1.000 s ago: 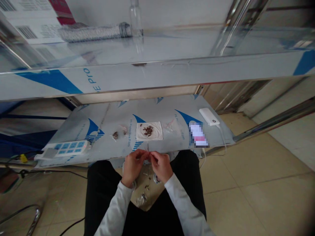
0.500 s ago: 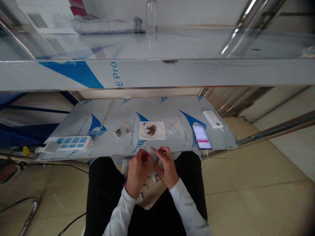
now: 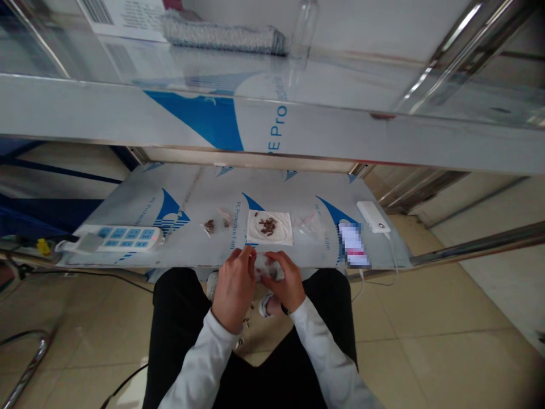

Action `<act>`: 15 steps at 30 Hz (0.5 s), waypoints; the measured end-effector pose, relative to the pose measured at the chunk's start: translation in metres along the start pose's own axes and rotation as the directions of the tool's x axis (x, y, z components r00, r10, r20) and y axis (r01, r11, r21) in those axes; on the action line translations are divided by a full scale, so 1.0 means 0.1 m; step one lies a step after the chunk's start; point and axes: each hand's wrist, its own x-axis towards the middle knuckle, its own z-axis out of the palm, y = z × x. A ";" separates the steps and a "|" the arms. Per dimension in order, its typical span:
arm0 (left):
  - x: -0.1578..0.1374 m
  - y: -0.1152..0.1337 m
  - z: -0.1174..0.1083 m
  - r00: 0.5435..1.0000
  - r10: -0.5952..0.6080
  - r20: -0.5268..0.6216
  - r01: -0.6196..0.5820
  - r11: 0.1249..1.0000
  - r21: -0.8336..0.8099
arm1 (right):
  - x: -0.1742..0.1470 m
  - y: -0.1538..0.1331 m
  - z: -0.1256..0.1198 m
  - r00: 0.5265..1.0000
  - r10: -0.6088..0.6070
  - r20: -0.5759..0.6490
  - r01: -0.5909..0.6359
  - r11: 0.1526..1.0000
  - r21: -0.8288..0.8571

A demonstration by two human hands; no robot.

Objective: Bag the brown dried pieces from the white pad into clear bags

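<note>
Between my hands, just off the shelf's front edge, is what looks like a small clear plastic bag point(image 3: 269, 266), partly covered by fingers. My left hand point(image 3: 235, 287) pinches its left side, with thumb and fingertips together. My right hand point(image 3: 288, 282) is curled round its right side. Ahead of them, a white cloth or tissue point(image 3: 283, 236) lies on the shelf. A loose heap of small brown pieces point(image 3: 268, 226) rests on it. Left of the cloth are a small clear bag of brown pieces point(image 3: 209, 226) and another small clear bag point(image 3: 225, 218).
A crumpled clear bag point(image 3: 307, 225), a phone point(image 3: 354, 245) and a cabled white power bank point(image 3: 373, 216) lie to the right. A power strip point(image 3: 128, 237) sits far left. An upper shelf point(image 3: 191, 122) overhangs. Small shiny bits point(image 3: 239, 342) lie below, between my legs.
My hands have come closer together, and the clear bag now shows between them. My right fingers, stretched out before, have curled in. The camera view has tilted and shifted slightly.
</note>
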 end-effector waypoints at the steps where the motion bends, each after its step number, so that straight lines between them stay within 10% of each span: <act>1: 0.03 0.00 -0.03 1.000 -0.002 -0.011 0.003 0.999 0.044 | 0.04 0.00 0.02 1.000 0.000 -0.009 0.000 1.000 -0.008; 7: 0.34 -0.45 -0.10 0.988 -0.058 -0.141 0.070 0.994 0.082 | 0.66 0.28 -0.13 0.988 0.029 0.153 0.026 0.939 -0.343; 11: 0.74 -0.95 0.08 0.967 -0.237 -0.090 0.244 0.966 0.083 | 1.27 0.55 -0.26 0.848 0.245 0.471 0.259 0.583 -0.770; 15: 1.25 -1.22 0.35 0.939 -0.336 -0.072 0.341 0.937 0.071 | 1.65 0.65 -0.16 0.740 0.330 0.586 0.429 0.439 -0.789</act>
